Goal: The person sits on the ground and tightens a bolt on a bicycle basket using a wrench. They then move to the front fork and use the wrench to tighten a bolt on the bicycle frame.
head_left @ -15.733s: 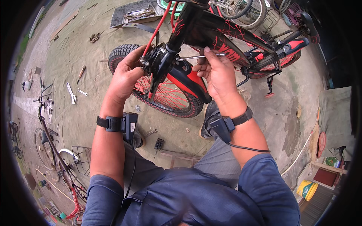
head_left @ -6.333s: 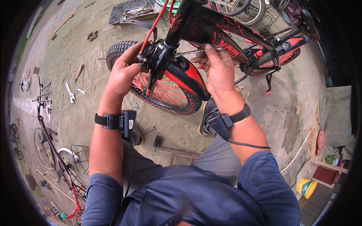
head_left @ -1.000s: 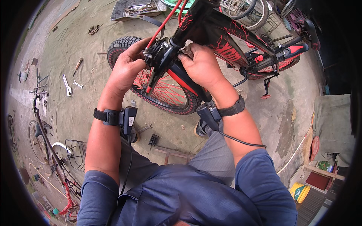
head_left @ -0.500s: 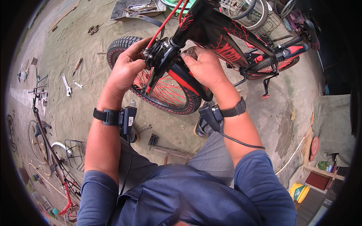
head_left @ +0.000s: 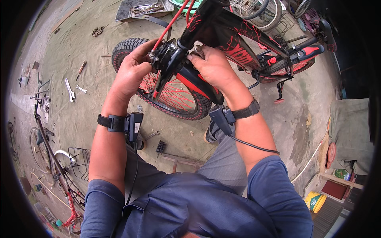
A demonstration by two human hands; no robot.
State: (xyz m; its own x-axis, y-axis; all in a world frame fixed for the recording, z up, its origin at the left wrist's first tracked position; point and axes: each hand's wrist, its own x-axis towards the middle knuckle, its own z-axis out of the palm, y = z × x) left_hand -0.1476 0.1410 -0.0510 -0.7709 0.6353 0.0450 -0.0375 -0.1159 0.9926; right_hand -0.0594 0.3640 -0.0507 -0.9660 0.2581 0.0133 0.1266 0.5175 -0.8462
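A black and red bicycle (head_left: 218, 31) stands in front of me, its front wheel (head_left: 178, 99) with red spokes turned toward my left. My left hand (head_left: 134, 72) is closed around the front side of the brake caliper (head_left: 170, 50) at the top of the fork, with its fingertips hidden behind. On the other side of the fork, my right hand (head_left: 212, 66) pinches close behind the fork crown, above the black and red mudguard (head_left: 193, 82). What lies between those fingers is too small and covered to make out. A red cable (head_left: 168, 29) runs down to the caliper.
An open-end wrench (head_left: 70, 90), a smaller wrench (head_left: 81, 89) and a screwdriver (head_left: 81, 68) lie on the ground at left. Farther off is a metal tray (head_left: 126, 14) of tools. Pedals (head_left: 160, 148) lie near my feet. Other bicycles stand at the left and far right.
My right hand has shifted slightly left, closer to the fork, and its wrist has tilted a little. The left hand stays at the caliper, and the bicycle has barely moved.
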